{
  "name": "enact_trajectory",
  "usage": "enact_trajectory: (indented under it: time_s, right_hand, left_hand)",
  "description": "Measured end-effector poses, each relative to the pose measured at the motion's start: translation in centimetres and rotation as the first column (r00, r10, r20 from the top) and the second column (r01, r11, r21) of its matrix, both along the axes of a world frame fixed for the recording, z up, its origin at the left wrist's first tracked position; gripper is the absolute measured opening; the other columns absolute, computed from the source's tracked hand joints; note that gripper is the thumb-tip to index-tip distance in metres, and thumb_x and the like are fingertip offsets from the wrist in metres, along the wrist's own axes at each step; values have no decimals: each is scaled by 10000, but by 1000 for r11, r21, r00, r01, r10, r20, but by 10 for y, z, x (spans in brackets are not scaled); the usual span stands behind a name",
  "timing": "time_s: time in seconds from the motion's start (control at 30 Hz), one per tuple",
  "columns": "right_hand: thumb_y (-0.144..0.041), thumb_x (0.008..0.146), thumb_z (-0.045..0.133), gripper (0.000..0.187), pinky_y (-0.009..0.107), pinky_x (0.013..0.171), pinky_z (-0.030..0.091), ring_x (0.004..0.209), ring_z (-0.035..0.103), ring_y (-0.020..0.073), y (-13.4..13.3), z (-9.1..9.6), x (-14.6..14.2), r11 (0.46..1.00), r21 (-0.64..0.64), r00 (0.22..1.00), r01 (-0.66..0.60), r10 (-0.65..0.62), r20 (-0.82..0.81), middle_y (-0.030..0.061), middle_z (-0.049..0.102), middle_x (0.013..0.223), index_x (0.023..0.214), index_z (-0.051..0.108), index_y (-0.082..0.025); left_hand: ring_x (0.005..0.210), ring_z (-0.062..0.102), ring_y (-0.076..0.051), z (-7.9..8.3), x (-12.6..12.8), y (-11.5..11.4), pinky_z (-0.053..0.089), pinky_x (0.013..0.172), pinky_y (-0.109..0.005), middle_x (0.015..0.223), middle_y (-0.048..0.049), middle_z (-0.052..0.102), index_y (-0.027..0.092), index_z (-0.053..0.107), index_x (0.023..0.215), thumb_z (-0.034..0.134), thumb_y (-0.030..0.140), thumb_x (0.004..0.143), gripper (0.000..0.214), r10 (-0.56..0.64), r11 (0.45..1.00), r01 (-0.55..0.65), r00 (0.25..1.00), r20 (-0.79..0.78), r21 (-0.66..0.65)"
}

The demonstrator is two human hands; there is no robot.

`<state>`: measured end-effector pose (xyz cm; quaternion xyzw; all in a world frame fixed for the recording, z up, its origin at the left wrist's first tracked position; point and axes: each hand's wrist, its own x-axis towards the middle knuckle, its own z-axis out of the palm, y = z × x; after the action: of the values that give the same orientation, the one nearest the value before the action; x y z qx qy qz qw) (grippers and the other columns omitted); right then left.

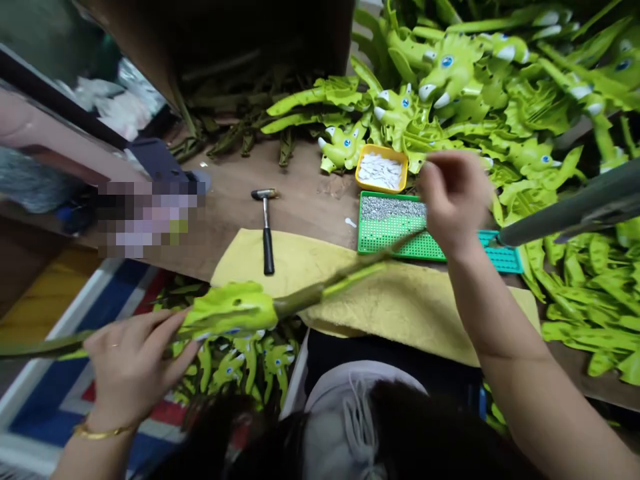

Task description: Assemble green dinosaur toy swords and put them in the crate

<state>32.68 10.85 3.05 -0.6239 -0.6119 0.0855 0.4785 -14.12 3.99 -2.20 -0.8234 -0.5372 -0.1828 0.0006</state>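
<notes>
My left hand [133, 360] grips a long olive-green stem at the lower left, just behind a bright green plastic toy piece [227, 310] with small holes. From that piece, a thin olive-green rod [350, 270] runs up and right to my right hand [453, 200]. The rod's far end meets the heel of that hand. Its curled fingers are blurred, so any grip is hidden. The hand hangs over a green perforated tray [395, 233] holding grey granules, and a yellow tray of white pieces [381, 168] lies just beyond.
A black-handled hammer [267, 230] lies on the wooden table [305, 187] beside a yellow towel [400, 313]. Heaps of green toy dinosaur parts [500, 87] fill the far and right sides. A dark tube [565, 207] juts in at right; a striped rug [65, 380] lies below left.
</notes>
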Motion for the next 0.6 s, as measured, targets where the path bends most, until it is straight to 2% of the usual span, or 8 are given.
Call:
enact_trajectory:
  time_s: [0.07,0.13,0.2,0.3,0.37,0.43,0.5,0.6]
  right_hand:
    - [-308,911,496,257,414,942,485,991,626,217,59,-13,-2,981,-189,983,41,-6,184,94,691,1024,1036,681,-180]
    - [-235,867,536,265,395,955,479,1032,632,233,106,-27,-1,892,-437,937,117,48,347,129,702,1094,1055,700,-143]
    - [-243,834,581,296,387,918,494,1036,642,255,132,-39,-2,810,-557,901,184,88,426,160,701,1120,1070,708,-116]
    - [-216,827,563,288,412,887,498,1033,651,290,136,-48,-6,788,-569,885,236,68,461,216,699,1088,1016,723,-69]
    - [-188,841,521,292,430,899,490,1055,647,303,128,-48,-9,794,-554,878,252,53,476,233,691,1106,1019,718,-65]
    - [-195,876,467,326,452,899,484,1056,647,311,120,-46,-12,806,-529,874,267,29,485,239,684,1124,1076,693,-72]
    - [-223,916,403,367,468,879,484,1021,656,311,112,-42,-15,834,-459,881,305,-64,469,236,690,1095,1144,652,-79]
    - [-261,936,391,344,439,862,489,965,660,273,96,-37,-24,926,-254,923,278,-184,337,171,710,1026,1129,641,-126]
  left_hand:
    - [872,637,-376,-5,-2,-8,482,827,-558,861,-60,693,279,632,822,656,571,680,325,122,986,-112,990,76,-124]
    - [797,651,-317,-6,12,-16,515,758,-454,844,-63,701,242,618,823,648,605,685,389,226,937,-169,961,159,-307]
    - [722,646,-260,-5,33,-22,515,689,-373,832,-50,712,218,629,879,618,603,720,417,318,855,-176,921,225,-488]
    - [766,639,-239,-2,58,-25,514,707,-328,842,-33,723,208,633,908,603,567,736,399,388,754,-98,864,319,-650]
    - [839,633,-246,1,69,-24,514,761,-330,877,-31,724,208,636,915,614,540,727,382,420,730,-51,821,387,-682]
    - [823,617,-237,4,76,-21,505,759,-328,842,-32,701,200,635,892,622,519,730,358,442,720,-20,784,436,-694]
    - [715,579,-200,7,83,-18,486,690,-306,731,-21,639,190,613,824,623,522,739,343,455,711,21,748,483,-703]
    - [586,504,-144,8,93,-16,454,598,-279,631,14,538,188,555,757,607,589,762,405,490,661,129,671,556,-739]
